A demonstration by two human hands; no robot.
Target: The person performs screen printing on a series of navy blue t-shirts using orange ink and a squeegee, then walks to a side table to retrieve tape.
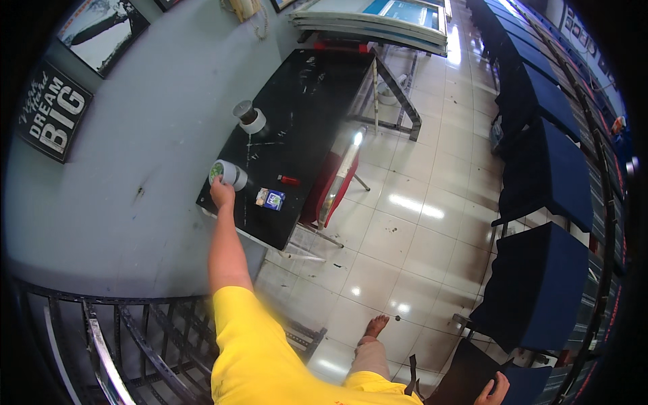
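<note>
1. My left hand [221, 192] is stretched out to the black bench [317, 115] and meets the near tape roll [228, 174], a white roll with a greenish core lying on its side at the bench's front-left corner, about 10 o'clock from my shoulder.
2. My fingers are wrapped about the lower edge of that roll, as far as I can tell; it looks gripped but still resting on the bench, so I judge the pick-up begun and the lift not yet made.
3. My right hand [498, 390] sits at the bottom edge of the view, about 5 o'clock, near a dark seat. It holds nothing that I can see, but whether its fingers are apart or together I cannot tell.
4. Tape rolls: two. The second roll [250, 117] stands further back along the bench's left edge, at 12 o'clock from the first, well apart from it and untouched.
5. Small things on the bench: one red object [289, 180] at 3 o'clock from my left hand, and one small blue-and-white box [271, 198] just beyond it towards 4 o'clock, with something yellowish touching its left side. Both are untouched.
6. Chairs: one red chair [336, 182] tucked against the bench's right side, and a row of blue seats [540, 169] down the right, at least four.
7. Framed pictures [101, 30] on the grey wall: two plainly seen at upper left.
</note>
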